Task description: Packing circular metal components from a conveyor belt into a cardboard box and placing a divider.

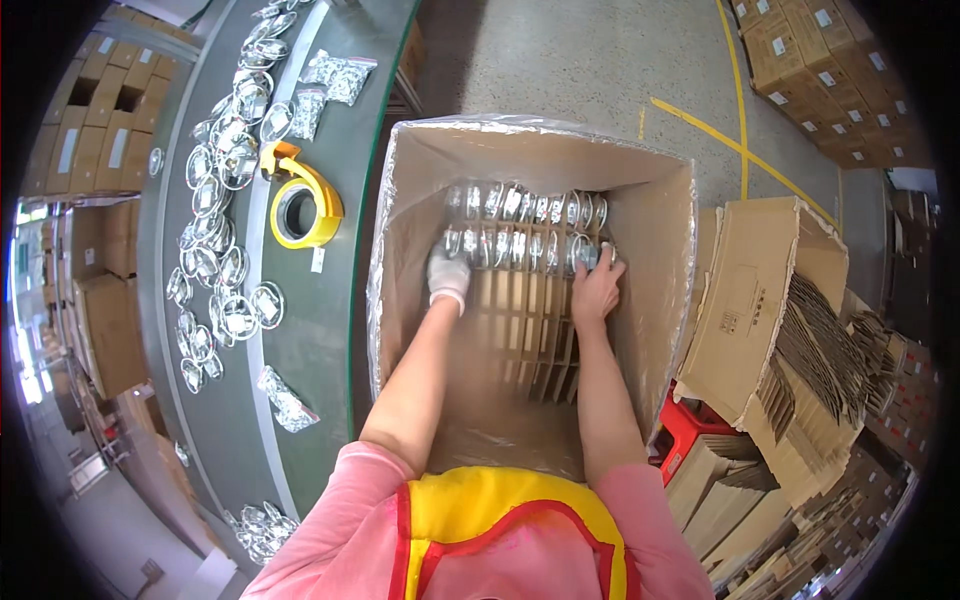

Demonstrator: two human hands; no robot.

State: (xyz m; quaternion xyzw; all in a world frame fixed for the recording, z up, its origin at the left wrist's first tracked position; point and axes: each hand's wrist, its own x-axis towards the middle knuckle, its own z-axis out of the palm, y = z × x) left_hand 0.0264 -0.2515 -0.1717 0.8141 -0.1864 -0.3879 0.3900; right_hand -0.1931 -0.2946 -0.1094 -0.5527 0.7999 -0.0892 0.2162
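Both forearms are reaching forward and down into a large lined carton [660, 300]. The gloved left hand [447, 272] is curling closed over the near row of bagged round parts [520, 245] at its left end. The bare right hand [597, 285] is clamping the same row's right end, fingers spread. A second row is lying behind, by the far wall.

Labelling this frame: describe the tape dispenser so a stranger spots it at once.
Start at the dark green conveyor left of the big open carton. Among the clear bagged parts lies the tape dispenser: the only yellow thing there, ring-shaped around a dark hole, with an orange tip.
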